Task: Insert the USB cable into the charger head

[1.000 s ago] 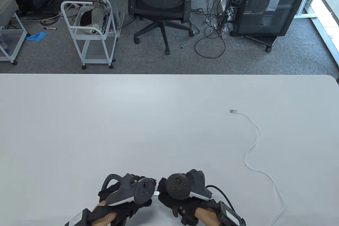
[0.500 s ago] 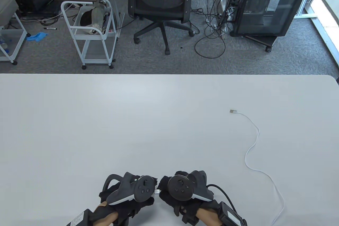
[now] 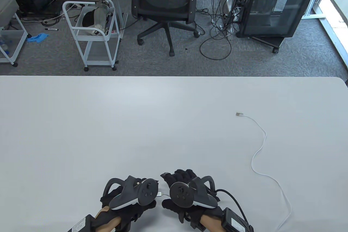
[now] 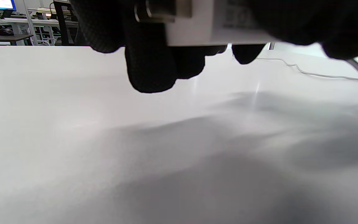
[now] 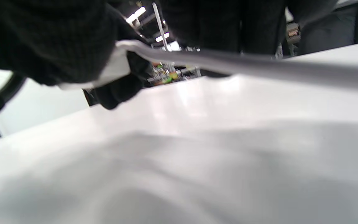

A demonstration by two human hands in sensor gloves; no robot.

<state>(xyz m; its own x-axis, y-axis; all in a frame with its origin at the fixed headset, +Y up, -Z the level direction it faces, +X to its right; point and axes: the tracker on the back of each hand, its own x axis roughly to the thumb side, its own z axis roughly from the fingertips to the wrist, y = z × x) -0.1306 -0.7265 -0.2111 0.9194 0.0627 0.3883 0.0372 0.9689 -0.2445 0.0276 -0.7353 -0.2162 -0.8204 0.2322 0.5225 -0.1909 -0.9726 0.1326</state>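
Table view: both hands sit together at the near edge of the table (image 3: 81, 123). A short metal plug (image 3: 159, 194) shows in the gap between the left hand (image 3: 133, 198) and the right hand (image 3: 185, 195), its long axis running left-right. Left wrist view: left fingers (image 4: 149, 62) clamp a white charger head (image 4: 210, 25). Right wrist view: right fingers (image 5: 51, 46) pinch the plug's white end, with the USB cable (image 3: 261, 145) trailing off to the right. Whether the plug is seated, I cannot tell. Likely next move is a straight push along that axis. The cable's far connector lies loose, well apart.
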